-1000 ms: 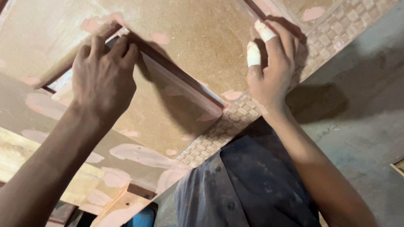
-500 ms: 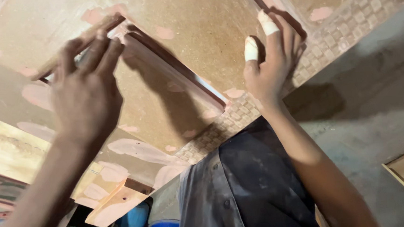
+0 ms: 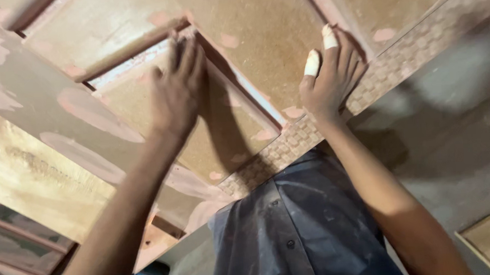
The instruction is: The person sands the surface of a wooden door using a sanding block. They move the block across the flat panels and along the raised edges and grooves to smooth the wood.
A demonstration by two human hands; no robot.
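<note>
Wooden panelled door (image 3: 261, 34) lies under both hands (image 3: 177, 90).

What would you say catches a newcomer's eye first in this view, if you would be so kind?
Two bare hands press flat on a large brown wooden panel that fills the upper part of the view. The left hand lies on a recessed section near the centre, while the right hand, further right, has white tape on two fingertips. Pale pink filler patches dot the wood, and a woven-pattern strip runs along the panel's lower right edge.
</note>
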